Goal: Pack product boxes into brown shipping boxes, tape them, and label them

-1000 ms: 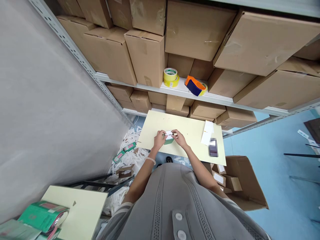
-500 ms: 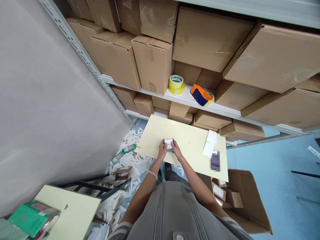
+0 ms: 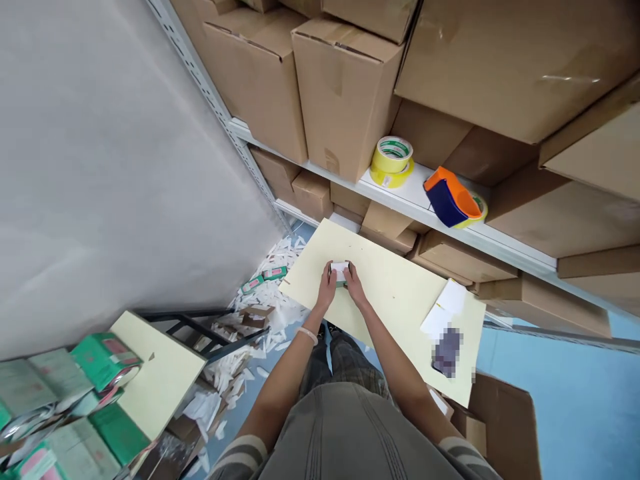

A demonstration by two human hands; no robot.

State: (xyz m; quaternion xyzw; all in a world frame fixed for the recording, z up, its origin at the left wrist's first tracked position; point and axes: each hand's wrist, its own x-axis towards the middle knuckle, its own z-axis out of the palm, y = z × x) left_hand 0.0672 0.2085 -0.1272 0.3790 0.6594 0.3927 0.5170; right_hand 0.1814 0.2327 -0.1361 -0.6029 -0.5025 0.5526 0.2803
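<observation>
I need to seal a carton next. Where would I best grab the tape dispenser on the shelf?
Probably the dark blue body of the tape dispenser, reached from the open front of the shelf: it lies near the shelf edge, with boxes close behind.

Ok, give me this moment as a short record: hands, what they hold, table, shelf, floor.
left hand: grips box from its left side
right hand: grips the same box from the right
box: small, white top, green side, low at the table
table also: papers, dark blurred item
shelf: tape rolls, dispenser, cartons
floor: paper strips
</observation>
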